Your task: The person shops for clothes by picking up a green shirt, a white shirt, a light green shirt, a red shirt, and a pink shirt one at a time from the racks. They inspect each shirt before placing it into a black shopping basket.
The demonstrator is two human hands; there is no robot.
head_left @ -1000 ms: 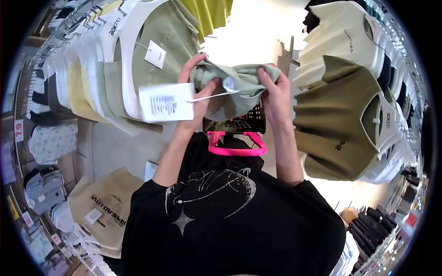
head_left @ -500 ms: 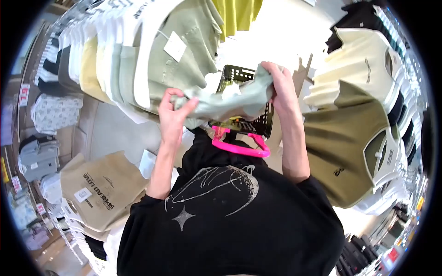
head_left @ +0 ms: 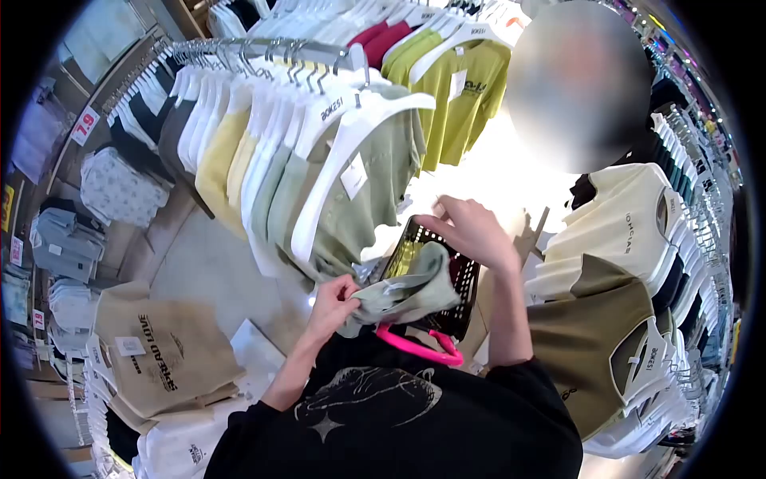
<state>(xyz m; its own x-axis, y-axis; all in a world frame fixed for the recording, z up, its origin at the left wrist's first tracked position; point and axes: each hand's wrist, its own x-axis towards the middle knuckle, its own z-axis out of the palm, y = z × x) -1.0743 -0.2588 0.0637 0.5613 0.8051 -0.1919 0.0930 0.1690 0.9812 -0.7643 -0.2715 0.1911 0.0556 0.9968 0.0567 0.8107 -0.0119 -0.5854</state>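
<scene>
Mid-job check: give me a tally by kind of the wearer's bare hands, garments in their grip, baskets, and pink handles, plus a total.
Bare hands: 2 (left hand, right hand)
Soft sage-green cloth garment, pinched in the left fingers: 1
Black perforated basket: 1
Bright pink curved handle: 1
Total: 5

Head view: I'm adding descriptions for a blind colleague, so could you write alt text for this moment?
A person's left hand pinches a bunched sage-green garment that partly hides a black perforated basket with a pink handle. The right hand is raised nearby, fingers loosely curled. Clothes on white hangers line both sides.
</scene>
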